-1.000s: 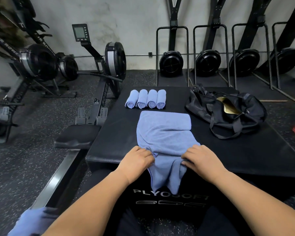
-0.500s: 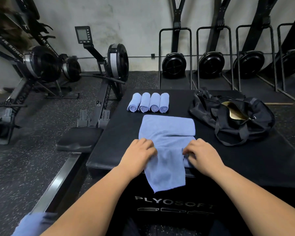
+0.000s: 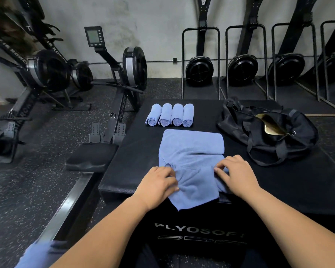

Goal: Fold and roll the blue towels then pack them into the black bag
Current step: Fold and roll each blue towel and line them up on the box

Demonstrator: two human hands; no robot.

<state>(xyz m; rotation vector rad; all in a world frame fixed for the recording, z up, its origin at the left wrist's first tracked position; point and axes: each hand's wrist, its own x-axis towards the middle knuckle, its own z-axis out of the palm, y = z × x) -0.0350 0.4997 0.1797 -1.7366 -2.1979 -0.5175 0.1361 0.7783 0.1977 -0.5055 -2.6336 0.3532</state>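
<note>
Blue towel (image 3: 191, 161) half-folded on plyo box (image 3: 278, 180), I see left hand (image 3: 159, 185) palm-down, fingers curled pinching its left edge, right hand (image 3: 238, 174) pinching the right.

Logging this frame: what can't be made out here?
Head view:
- black bag: contents hidden by its own fabric; only a gold patch shows.
- blue cloth, bottom left: blurred, cut by the frame edge.
- towel: how far it is rolled, covered by left hand and right hand.
- box lettering: end hidden by right forearm.

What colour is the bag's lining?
Gold lining inside the black bag; head view shows it.
</note>
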